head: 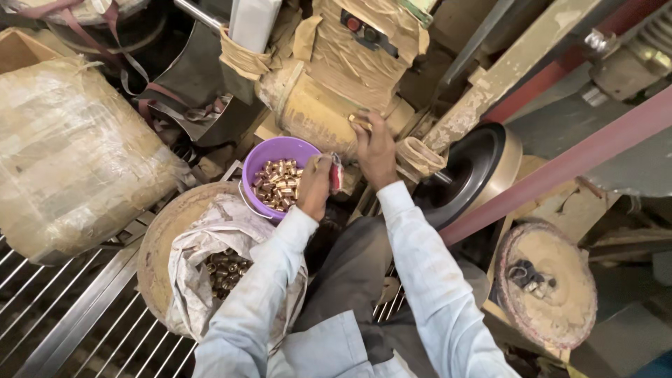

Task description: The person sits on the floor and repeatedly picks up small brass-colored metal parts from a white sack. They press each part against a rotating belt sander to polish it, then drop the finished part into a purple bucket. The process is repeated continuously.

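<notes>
My left hand (pixel 316 183) rests at the right rim of a purple bowl (pixel 278 148) and grips a small red and white rag (pixel 336 172). Several small shiny brass pieces (pixel 278 185) fill the bowl. My right hand (pixel 374 148) reaches up to the dusty yellow machine body (pixel 315 108) and pinches a small brass piece (pixel 359 122) against it. Both arms wear pale blue sleeves.
A grey sack (pixel 210 238) with more dull brass pieces sits in a round tub at lower left. A large wrapped bundle (pixel 70 154) lies at left. A black wheel (pixel 469 171) and red belt (pixel 560 168) run at right, beside a dusty round stool (pixel 546 283).
</notes>
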